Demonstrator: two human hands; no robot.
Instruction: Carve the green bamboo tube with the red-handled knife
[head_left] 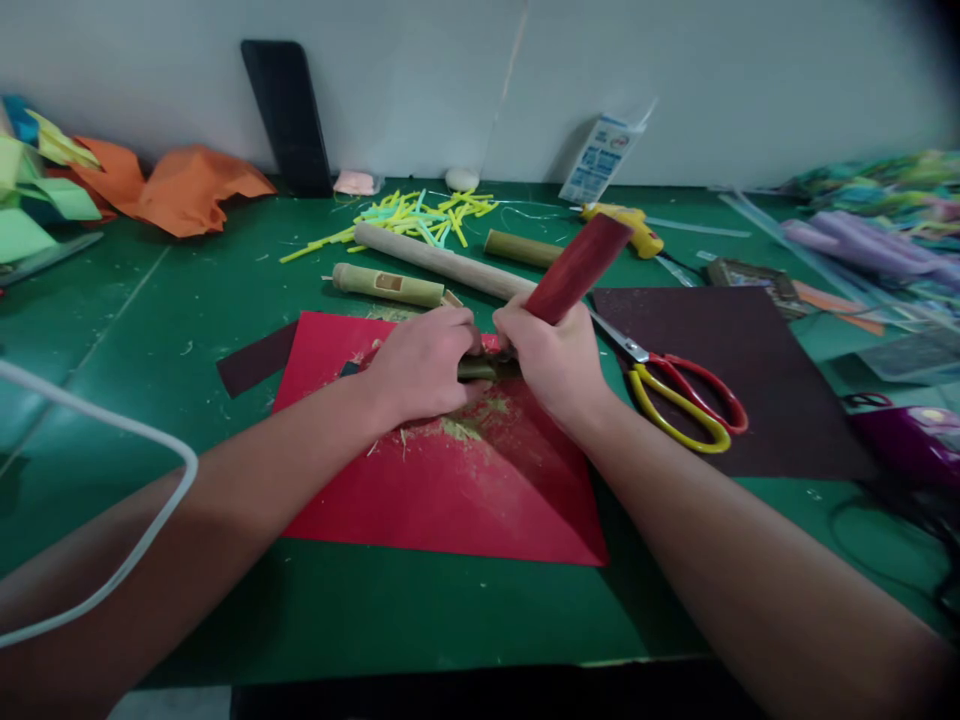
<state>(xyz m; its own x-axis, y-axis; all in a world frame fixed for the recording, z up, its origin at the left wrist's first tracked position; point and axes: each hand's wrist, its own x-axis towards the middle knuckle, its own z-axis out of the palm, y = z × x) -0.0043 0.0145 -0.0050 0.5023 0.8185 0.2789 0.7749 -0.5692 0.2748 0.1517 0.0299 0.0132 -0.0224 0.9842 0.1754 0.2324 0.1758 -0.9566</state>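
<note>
Only got the head view here. Left hand (427, 365) is clamped on a slim, greenish bamboo piece (475, 371), mostly hidden under the fingers, low over the middle of a smooth red sheet (427, 500). Its long axis runs roughly left to right, ends pointing sideways. Right hand (556, 362) is wrapped round a smooth, thick reddish handle (577, 268) slanting up, rightward and away from the person (its lower end is lost behind the fingers, so can't tell what's on it). Both hands are just beside each other. Stringy, dusty shavings (461, 430) litter the sheet. Beyond it on the green tabletop (390, 610): a notched bamboo tube (390, 286) and a pale round rod (442, 262). Red-and-yellow-handled scissors (679, 395) lie to the right.
</note>
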